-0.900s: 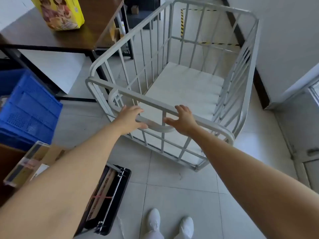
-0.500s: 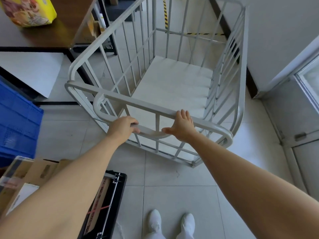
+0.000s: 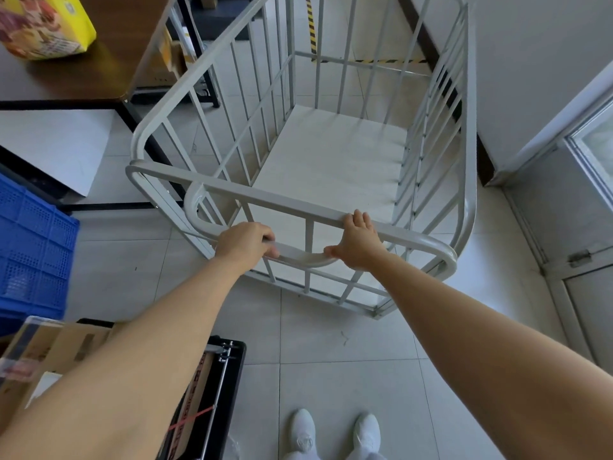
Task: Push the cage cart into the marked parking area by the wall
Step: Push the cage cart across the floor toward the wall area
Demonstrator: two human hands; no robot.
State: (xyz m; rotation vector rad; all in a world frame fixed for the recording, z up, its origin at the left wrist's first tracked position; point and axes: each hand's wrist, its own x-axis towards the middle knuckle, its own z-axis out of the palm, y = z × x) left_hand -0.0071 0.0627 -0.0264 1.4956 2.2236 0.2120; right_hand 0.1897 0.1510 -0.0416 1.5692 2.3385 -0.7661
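The pale grey barred metal cage cart (image 3: 331, 161) stands on the tiled floor beside the white wall, short of the yellow-black floor tape (image 3: 311, 24), its curved handle clenched by the left hand (image 3: 243, 242) and grasped by the right hand (image 3: 356, 242).

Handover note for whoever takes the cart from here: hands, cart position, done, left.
Left hand: closed around the cage cart's curved push handle.
Right hand: on the handle, fingers over the top rail.
Cage cart: empty, beside the wall, table to its left.
Done: both hands set on the cart.
Left: push ahead to the yellow-black floor tape.
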